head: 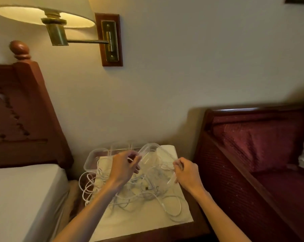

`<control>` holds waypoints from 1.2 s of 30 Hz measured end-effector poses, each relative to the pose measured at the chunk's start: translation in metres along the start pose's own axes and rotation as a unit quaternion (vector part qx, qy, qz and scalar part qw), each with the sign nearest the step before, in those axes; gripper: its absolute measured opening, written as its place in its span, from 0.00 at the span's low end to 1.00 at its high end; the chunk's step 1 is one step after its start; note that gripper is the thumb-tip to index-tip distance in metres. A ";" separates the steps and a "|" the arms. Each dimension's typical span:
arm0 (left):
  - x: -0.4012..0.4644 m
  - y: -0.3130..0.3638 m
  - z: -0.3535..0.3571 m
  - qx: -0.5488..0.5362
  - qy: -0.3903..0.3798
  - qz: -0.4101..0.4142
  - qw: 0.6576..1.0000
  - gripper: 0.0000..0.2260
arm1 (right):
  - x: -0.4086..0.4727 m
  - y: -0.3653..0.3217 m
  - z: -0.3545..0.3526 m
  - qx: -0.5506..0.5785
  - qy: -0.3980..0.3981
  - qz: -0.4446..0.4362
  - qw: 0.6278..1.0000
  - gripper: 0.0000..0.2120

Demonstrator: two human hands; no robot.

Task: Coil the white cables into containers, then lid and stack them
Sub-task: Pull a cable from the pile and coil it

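Fingers of both hands (125, 165) (186, 173) grip a clear empty container (154, 159) above tangled white cables (139, 193).

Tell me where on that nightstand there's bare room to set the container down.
Freest: the near strip of white cloth between the tangled white cables and the table's front edge. The middle is crowded with cables; the back holds clear containers. Both the left hand and right hand hold the lifted container.

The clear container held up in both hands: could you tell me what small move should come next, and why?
Probably set the clear container down on the white cloth. Both the left hand and right hand grip it above the white cables, which lie loose and tangled, so neither hand is free to coil.
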State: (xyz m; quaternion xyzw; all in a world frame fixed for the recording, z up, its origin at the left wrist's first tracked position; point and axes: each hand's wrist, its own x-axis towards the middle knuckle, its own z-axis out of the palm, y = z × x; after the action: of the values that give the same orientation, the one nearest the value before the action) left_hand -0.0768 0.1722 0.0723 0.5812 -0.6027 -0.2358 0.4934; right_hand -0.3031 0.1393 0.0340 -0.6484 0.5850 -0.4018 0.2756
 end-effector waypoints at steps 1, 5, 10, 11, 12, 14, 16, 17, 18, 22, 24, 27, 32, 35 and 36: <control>-0.015 -0.005 0.013 -0.015 -0.001 -0.009 1.000 0.02 | -0.016 0.013 -0.004 0.004 -0.005 0.015 1.000 0.10; -0.072 -0.035 0.069 0.005 0.001 -0.011 1.000 0.06 | -0.070 0.058 -0.021 0.006 -0.022 0.124 0.992 0.09; -0.112 -0.078 0.122 0.118 -0.125 0.001 0.985 0.06 | -0.094 0.103 -0.038 -0.022 -0.008 0.211 0.977 0.11; -0.116 -0.082 0.129 0.151 -0.156 0.013 0.976 0.07 | -0.096 0.106 -0.040 -0.025 -0.004 0.219 0.975 0.12; -0.120 -0.086 0.137 0.182 -0.190 0.028 0.965 0.09 | -0.099 0.109 -0.042 -0.031 -0.003 0.224 0.974 0.13; -0.125 -0.089 0.150 0.231 -0.248 0.047 0.940 0.15 | -0.102 0.113 -0.044 -0.035 -0.009 0.233 0.972 0.13; -0.129 -0.091 0.158 0.274 -0.283 0.041 0.918 0.20 | -0.103 0.117 -0.044 -0.038 -0.016 0.241 0.970 0.14; -0.130 -0.091 0.161 0.291 -0.295 0.031 0.910 0.22 | -0.104 0.120 -0.044 -0.037 -0.020 0.245 0.969 0.14; -0.130 -0.093 0.164 0.305 -0.301 0.023 0.903 0.21 | -0.105 0.122 -0.044 -0.036 -0.024 0.248 0.968 0.15; -0.130 -0.103 0.166 0.327 -0.279 0.021 0.903 0.12 | -0.106 0.127 -0.042 -0.039 -0.032 0.254 0.966 0.15; -0.125 -0.111 0.162 0.315 -0.261 0.017 0.912 0.07 | -0.106 0.128 -0.040 -0.039 -0.039 0.262 0.963 0.15; -0.111 -0.121 0.153 0.288 -0.227 0.013 0.930 0.04 | -0.106 0.131 -0.037 -0.041 -0.043 0.272 0.961 0.16; -0.092 -0.127 0.139 0.215 -0.178 -0.012 0.960 0.04 | -0.106 0.131 -0.030 -0.047 -0.041 0.289 0.955 0.17; -0.084 -0.120 0.139 0.164 -0.127 -0.053 0.977 0.06 | -0.106 0.130 -0.024 -0.044 -0.031 0.300 0.952 0.18; -0.081 -0.120 0.140 0.146 -0.109 -0.064 0.981 0.08 | -0.106 0.130 -0.024 -0.046 -0.025 0.304 0.951 0.18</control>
State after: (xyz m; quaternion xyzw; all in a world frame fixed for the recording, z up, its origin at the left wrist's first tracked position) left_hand -0.1555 0.1821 -0.1130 0.6550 -0.6426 -0.2383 0.3182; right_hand -0.3924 0.2251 -0.0824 -0.4612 0.7653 -0.2556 0.3691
